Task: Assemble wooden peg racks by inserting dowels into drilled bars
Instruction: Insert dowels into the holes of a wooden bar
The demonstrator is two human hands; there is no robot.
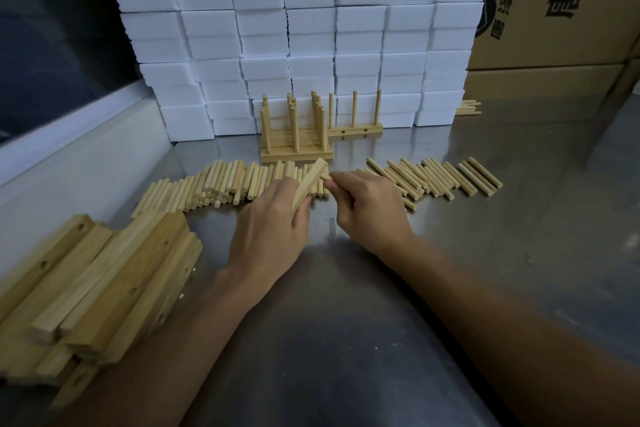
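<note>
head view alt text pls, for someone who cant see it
Two hands work over a metal table: the left hand grips a wooden bar while the right hand pinches a dowel at it. Loose dowels, stacked bars, finished racks and white foam blocks surround them.

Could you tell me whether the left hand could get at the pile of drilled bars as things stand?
Probably not yet: the left hand grips a bar; otherwise the pile of drilled bars lies unobstructed beside it.
</note>
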